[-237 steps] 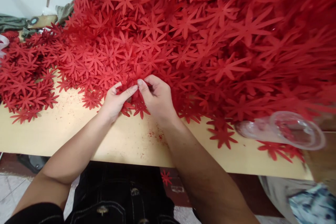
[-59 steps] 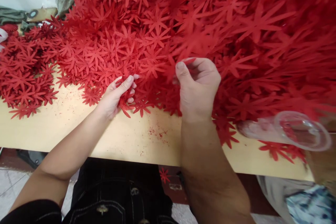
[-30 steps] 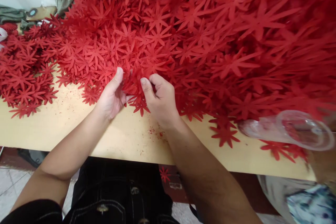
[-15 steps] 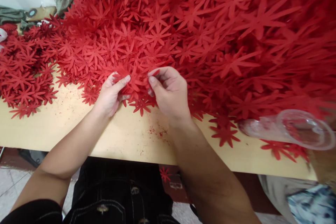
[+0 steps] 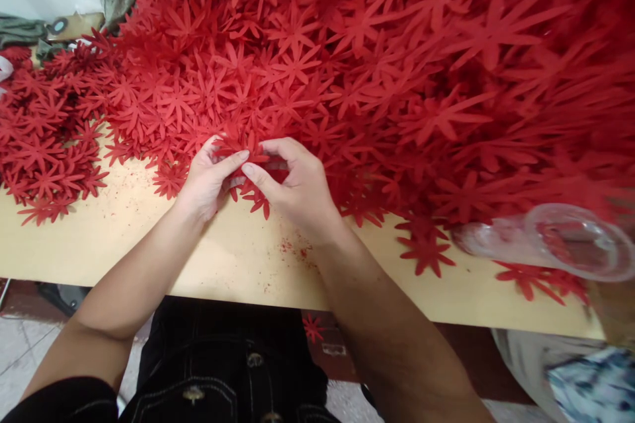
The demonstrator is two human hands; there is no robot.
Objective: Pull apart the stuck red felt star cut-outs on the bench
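Note:
My left hand point(image 5: 206, 178) holds red flower-shaped cut-outs point(image 5: 241, 143), thumb on top and fingers curled beneath them. From the other side, my right hand point(image 5: 302, 188) closes around the same cut-outs, its thumb tip close to the left thumb and its fingers behind the petals. How many pieces lie between the hands is unclear, and some fingertips are hidden by petals. Right behind the hands rises a large heap of similar red cut-outs point(image 5: 292, 69), each with several narrow petals.
A smaller pile of red cut-outs point(image 5: 47, 139) lies at the left on the pale tabletop point(image 5: 238, 264). A clear plastic cup point(image 5: 496, 238) rests on its side at the right. Red crumbs point(image 5: 296, 249) dot the table. One cut-out point(image 5: 312, 328) is below the table edge.
My right hand has moved left from beside the cut-outs, where its thumb and finger were pinched together, and now meets the left hand around them. The left hand has barely moved.

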